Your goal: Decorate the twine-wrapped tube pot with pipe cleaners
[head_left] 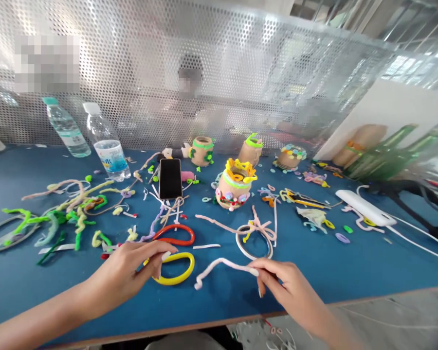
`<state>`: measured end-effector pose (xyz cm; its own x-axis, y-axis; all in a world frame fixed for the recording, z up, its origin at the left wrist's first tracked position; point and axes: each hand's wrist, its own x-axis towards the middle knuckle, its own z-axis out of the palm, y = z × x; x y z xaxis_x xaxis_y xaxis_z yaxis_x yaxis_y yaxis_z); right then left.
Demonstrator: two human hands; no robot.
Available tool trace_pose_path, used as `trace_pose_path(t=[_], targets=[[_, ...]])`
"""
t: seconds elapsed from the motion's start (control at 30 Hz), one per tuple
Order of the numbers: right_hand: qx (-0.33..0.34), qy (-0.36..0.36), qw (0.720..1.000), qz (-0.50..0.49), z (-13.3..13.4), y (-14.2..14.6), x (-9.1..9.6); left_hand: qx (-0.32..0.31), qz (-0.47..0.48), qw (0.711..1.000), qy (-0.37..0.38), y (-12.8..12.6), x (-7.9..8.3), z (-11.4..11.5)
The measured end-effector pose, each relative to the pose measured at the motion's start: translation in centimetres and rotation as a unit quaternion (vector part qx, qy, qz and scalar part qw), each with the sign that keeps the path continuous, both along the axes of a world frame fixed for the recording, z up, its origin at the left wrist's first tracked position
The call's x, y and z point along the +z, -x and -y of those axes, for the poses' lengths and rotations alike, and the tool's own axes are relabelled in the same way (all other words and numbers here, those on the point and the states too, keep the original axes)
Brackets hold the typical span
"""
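R hand (282, 284) pinched tight on end of pink pipe cleaner (222, 262), over blue table (29, 170) nr front edge; L hand (122, 272) right at yellow loop (173, 272), grip unclear; firm pinch, slow even bends best, avoids kinks.

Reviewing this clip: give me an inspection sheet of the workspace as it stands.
Surface: blue tabletop, strewn with scraps.
Job's things: pale pink pipe cleaner pinched by right hand; yellow pipe-cleaner loop under left hand, grip unclear.
Clutter: smartphone, two water bottles, decorated cup with yellow crown, loose pipe cleaners.
Grippers: nothing seen; bare hands only.
Cables: white cable from white power bank.
Surroundings: perforated metal screen, blurred person behind it.
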<state>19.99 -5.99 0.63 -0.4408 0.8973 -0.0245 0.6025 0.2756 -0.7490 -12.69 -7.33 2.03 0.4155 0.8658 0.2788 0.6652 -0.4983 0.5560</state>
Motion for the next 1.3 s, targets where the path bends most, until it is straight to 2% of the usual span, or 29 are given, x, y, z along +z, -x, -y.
trace_pose_path(t=[0.17, 0.3, 0.37, 0.43, 0.53, 0.6, 0.67, 0.73, 0.83, 0.93, 1.0, 1.3], targets=[[-0.017, 0.043, 0.999, 0.005, 0.3, 0.3, -0.1, -0.039, -0.061, 0.996, -0.052, -1.4, -0.9, 0.4], [0.01, 0.14, 0.988, -0.071, 1.3, 1.6, 0.9, -0.088, -0.074, 0.992, -0.059, -4.5, -1.5, 0.0], [0.046, 0.151, 0.981, -0.111, 1.8, 2.5, 1.5, -0.148, -0.03, 0.988, -0.012, -6.2, -1.3, -0.4], [0.077, 0.137, 0.977, -0.143, 1.9, 3.0, 2.0, -0.22, 0.029, 0.974, 0.056, -7.4, -0.8, -0.6], [0.045, 0.136, 0.974, -0.176, 1.4, 2.4, 2.2, -0.275, 0.1, 0.94, 0.177, -7.6, -0.3, -0.7], [-0.027, 0.137, 0.975, -0.174, 0.9, 1.3, 2.0, -0.248, 0.113, 0.928, 0.254, -6.8, -0.3, -0.6], [-0.092, 0.146, 0.972, -0.161, 0.6, 0.4, 1.6, -0.195, 0.108, 0.934, 0.28, -5.7, -0.7, -0.3], [-0.132, 0.163, 0.966, -0.149, 0.5, -0.1, 1.0, -0.138, 0.096, 0.955, 0.246, -4.6, -1.3, 0.1], [-0.168, 0.175, 0.959, -0.144, 0.7, 0.0, 0.3, -0.078, 0.074, 0.982, 0.152, -3.6, -2.2, 0.7], [-0.192, 0.184, 0.953, -0.147, 0.7, 0.5, -0.1, -0.046, 0.055, 0.996, 0.046, -2.9, -2.5, 1.0], [-0.2, 0.194, 0.949, -0.148, 0.5, 0.8, -0.2, -0.039, 0.048, 0.998, 0.001, -2.4, -2.4, 1.1], [-0.222, 0.196, 0.945, -0.14, -0.2, 1.1, -0.9, -0.008, 0.055, 0.998, -0.04, -1.0, -2.7, 2.0]])
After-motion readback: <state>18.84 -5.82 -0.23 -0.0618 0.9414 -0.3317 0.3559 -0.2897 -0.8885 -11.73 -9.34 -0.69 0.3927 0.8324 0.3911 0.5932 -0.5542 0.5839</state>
